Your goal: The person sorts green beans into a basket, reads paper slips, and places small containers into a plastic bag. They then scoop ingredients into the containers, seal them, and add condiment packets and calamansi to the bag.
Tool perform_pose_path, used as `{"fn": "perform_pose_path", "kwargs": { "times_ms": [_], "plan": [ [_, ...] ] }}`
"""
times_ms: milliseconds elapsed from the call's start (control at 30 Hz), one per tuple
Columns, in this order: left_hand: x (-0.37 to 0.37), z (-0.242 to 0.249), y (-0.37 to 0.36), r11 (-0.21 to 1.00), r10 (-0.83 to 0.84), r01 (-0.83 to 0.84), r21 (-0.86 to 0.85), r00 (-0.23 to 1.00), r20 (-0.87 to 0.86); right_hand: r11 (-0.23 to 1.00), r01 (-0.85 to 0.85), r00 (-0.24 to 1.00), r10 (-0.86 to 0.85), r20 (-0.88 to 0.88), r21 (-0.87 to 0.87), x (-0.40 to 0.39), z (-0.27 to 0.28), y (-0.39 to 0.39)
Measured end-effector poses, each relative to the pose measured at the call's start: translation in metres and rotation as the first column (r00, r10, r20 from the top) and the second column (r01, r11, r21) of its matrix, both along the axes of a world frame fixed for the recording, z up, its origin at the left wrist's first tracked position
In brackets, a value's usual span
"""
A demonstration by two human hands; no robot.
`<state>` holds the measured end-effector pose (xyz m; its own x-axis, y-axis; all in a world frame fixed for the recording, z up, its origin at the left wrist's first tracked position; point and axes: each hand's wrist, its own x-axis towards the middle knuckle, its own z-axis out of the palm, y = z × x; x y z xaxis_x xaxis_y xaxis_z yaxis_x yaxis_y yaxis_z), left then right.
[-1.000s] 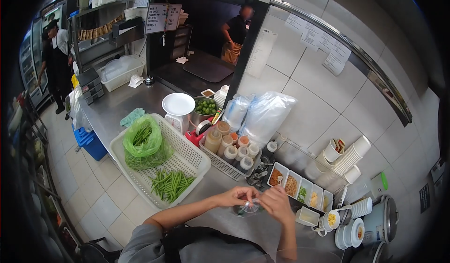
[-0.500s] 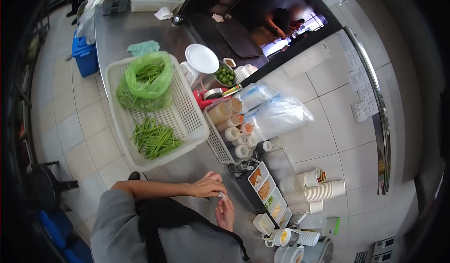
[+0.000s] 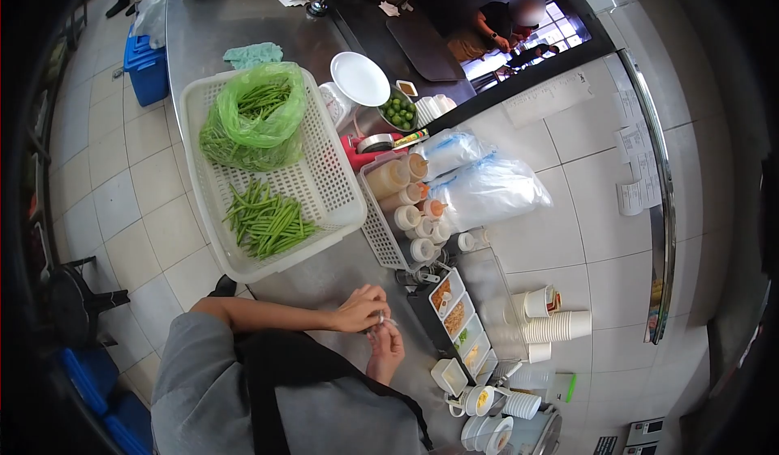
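Over the steel counter [image 3: 316, 279], my left hand [image 3: 361, 308] and my right hand [image 3: 385, 353] meet in front of my body. The fingers of both are closed together on a small whitish item [image 3: 388, 322], too small to identify. Beyond my left hand stands a white perforated basket [image 3: 333, 187]. Inside it are a loose pile of cut green beans [image 3: 272, 224] and an open green plastic bag [image 3: 284, 142] of more beans.
A basket of squeeze bottles [image 3: 380, 232] and a topping tray [image 3: 456, 313] stand along the wall. Stacked cups [image 3: 560, 325], a white plate [image 3: 360, 78], a bowl of green limes [image 3: 399, 112] and plastic bags [image 3: 495, 199] are farther off. People [image 3: 499, 29] show through the opening.
My hands have come closer together, with my right hand raised to the item and turned. The whole view has shifted slightly.
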<state>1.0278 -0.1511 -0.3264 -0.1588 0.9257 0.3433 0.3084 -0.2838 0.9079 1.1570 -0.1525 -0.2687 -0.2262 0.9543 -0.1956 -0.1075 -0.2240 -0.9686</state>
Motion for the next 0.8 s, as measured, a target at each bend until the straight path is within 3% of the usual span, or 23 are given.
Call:
{"fn": "perform_pose_path", "kwargs": {
  "times_ms": [33, 133, 367, 567, 667, 800],
  "plan": [
    [0.004, -0.004, 0.002, 0.999, 0.027, -0.026, -0.025, 0.998, 0.049, 0.991, -0.012, 0.995, -0.001, 0.098, 0.133, -0.002, -0.001, -0.003],
    [0.018, -0.013, 0.005, 0.993, 0.095, -0.083, -0.078, 0.982, 0.165, 0.934, -0.03, 0.984, -0.034, 0.173, 0.356, 0.002, -0.026, 0.004],
    [0.024, -0.017, 0.008, 0.987, 0.138, -0.091, -0.135, 0.907, 0.397, 0.888, 0.104, 0.98, -0.168, 0.104, 0.448, -0.011, -0.032, 0.001],
    [0.028, -0.016, 0.01, 0.966, 0.238, -0.17, -0.195, 0.882, 0.408, 0.89, 0.137, 0.984, -0.174, 0.047, 0.435, -0.016, -0.036, 0.008],
    [0.03, -0.018, 0.01, 0.963, 0.262, -0.223, -0.154, 0.906, 0.333, 0.903, 0.139, 0.987, -0.158, 0.012, 0.406, -0.017, -0.037, 0.009],
    [0.028, -0.017, 0.008, 0.978, 0.202, -0.174, -0.118, 0.932, 0.302, 0.892, 0.129, 0.982, -0.175, 0.066, 0.434, -0.012, -0.043, 0.015]
  ]
}}
